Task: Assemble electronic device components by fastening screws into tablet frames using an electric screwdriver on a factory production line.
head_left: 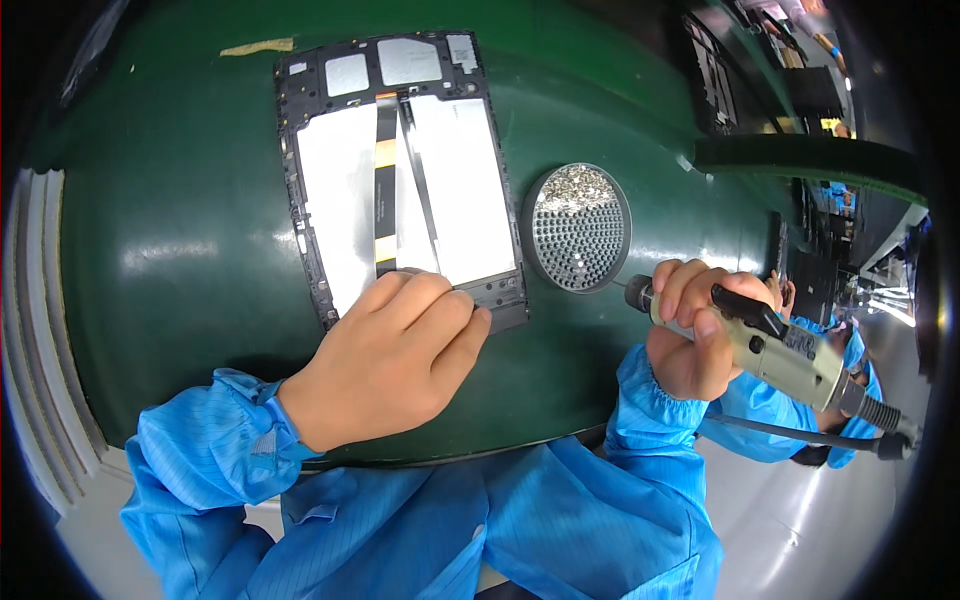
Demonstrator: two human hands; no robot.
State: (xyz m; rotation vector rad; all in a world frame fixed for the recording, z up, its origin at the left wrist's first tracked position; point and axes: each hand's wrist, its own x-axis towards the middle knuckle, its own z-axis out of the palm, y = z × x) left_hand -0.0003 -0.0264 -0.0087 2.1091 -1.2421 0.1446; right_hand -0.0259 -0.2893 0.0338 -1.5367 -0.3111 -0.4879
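An opened tablet (pixel 460 200) lies on the green work surface, with silvery white panels inside a black frame. A black and gold ribbon cable (pixel 386 185) runs down its middle. My left hand (pixel 390 350) is closed at the tablet's near edge, its fingers bent over the black frame; the fingertips are hidden. My right hand (pixel 700 320) grips a pale green electric screwdriver (pixel 790 365) with a black lever. The screwdriver's thin bit points left, toward the near rim of a round dark tray (pixel 527 225). Small screws (pixel 575 185) are heaped at the tray's far side, above rows of holes.
A beige strip (pixel 256 47) lies on the green work surface (pixel 170 250) at the far left. Pale ridged edges (pixel 40 320) stand at the left. A green raised bar (pixel 800 158) crosses at the right. Beyond my right arm is a person in a blue sleeve (pixel 765 435).
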